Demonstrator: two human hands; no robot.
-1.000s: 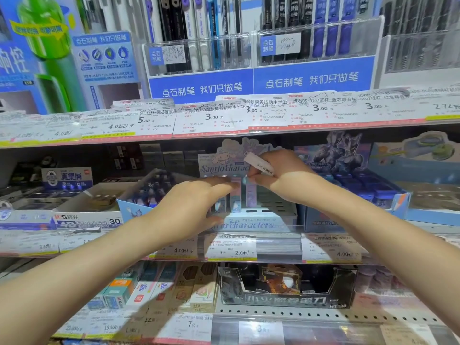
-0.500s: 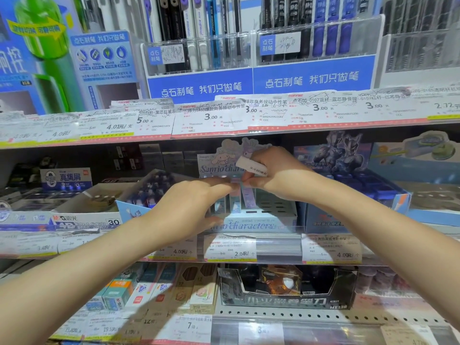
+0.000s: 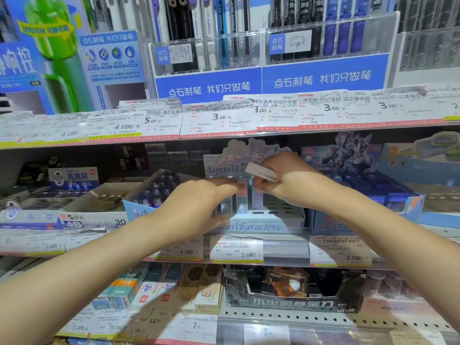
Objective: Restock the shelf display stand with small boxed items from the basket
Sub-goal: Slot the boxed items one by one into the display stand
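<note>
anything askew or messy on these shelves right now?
Yes. The price tags on the upper shelf rail overlap, sit at different heights and carry scribbles. The dark cutter display box on the lower shelf has a ragged, torn-looking front edge. The Sanrio display stand itself looks straight.

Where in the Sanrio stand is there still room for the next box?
The slotted tray right of the upright boxes looks empty, under the right hand, which holds a small box. The left hand crowds the stand's left side.
</note>
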